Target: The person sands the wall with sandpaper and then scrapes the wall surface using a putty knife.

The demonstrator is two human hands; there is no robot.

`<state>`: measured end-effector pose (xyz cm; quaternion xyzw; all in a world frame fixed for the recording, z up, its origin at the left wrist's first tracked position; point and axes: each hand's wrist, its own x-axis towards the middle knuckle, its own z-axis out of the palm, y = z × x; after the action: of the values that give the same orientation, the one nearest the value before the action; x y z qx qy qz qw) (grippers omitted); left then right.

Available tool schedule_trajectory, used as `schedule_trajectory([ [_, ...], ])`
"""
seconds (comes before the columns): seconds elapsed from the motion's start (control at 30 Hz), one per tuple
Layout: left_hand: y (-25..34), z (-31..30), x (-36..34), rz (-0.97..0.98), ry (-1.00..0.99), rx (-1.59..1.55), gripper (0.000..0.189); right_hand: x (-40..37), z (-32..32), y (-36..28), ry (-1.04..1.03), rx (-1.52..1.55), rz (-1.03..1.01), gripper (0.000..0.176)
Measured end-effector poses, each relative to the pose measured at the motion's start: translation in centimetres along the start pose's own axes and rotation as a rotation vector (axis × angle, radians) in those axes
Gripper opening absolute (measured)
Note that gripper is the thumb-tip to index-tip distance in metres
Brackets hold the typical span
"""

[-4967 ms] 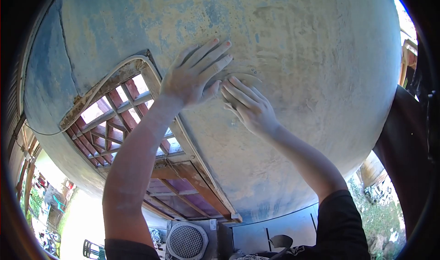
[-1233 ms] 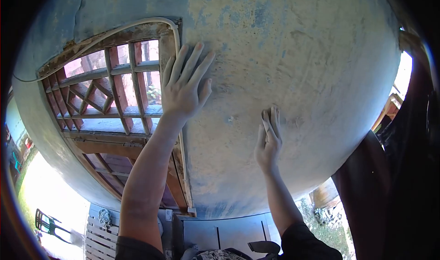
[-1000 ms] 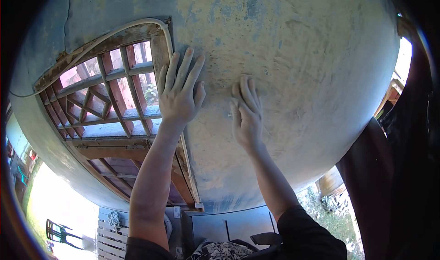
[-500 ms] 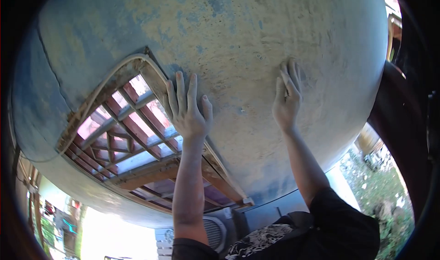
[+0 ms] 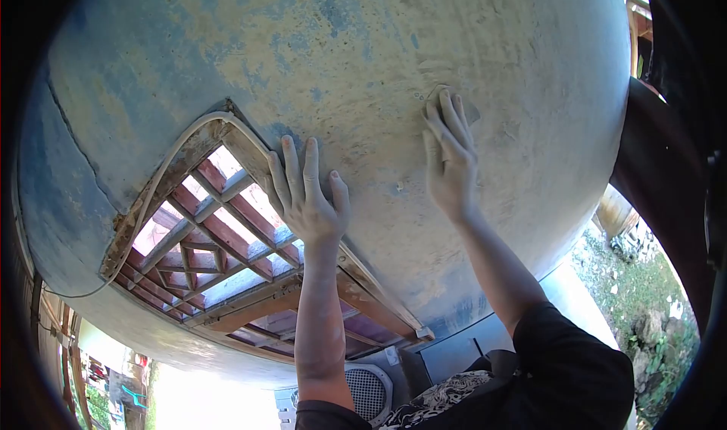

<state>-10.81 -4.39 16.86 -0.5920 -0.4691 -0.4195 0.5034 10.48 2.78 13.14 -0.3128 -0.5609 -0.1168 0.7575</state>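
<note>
My left hand [image 5: 312, 206] lies with spread fingers against a large worn panel [image 5: 363, 225], just beside the corner of a window opening [image 5: 204, 225]. Nothing shows in that hand. Farther right, my right hand [image 5: 453, 165] presses its fingers together on the same panel. Under its fingertips is a thin grey piece of sandpaper [image 5: 472, 114], mostly covered by the fingers. Patches of blue and dull yellowish-grey paint mark the panel, and pale dust coats both hands.
A loose pale strip [image 5: 168, 156] runs along the window opening's edge, and a lattice shows through it. Below are a round grille [image 5: 369, 394] and my black shirt [image 5: 575, 377]. A dark red surface [image 5: 651, 150] stands at right, above grassy ground [image 5: 644, 301].
My right hand has slid left and slightly up across the panel with the sandpaper. My left hand stays against the panel by the window corner. The view has shifted slightly.
</note>
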Motion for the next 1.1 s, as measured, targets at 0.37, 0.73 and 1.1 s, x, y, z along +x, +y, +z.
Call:
schedule_trajectory([
  [0.37,-0.1,-0.3,0.0,0.022,-0.019,0.003,0.057,-0.2,-1.1,1.9,-0.087,-0.066,-0.064,0.04],
  [0.73,-0.4,-0.3,-0.3,0.066,-0.033,0.001,0.056,-3.3,-2.5,2.0,-0.217,-0.077,-0.094,0.028],
  [1.1,-0.5,-0.2,-0.4,0.081,-0.018,-0.023,0.056,-4.1,-2.6,0.6,-0.524,0.013,-0.239,0.013],
])
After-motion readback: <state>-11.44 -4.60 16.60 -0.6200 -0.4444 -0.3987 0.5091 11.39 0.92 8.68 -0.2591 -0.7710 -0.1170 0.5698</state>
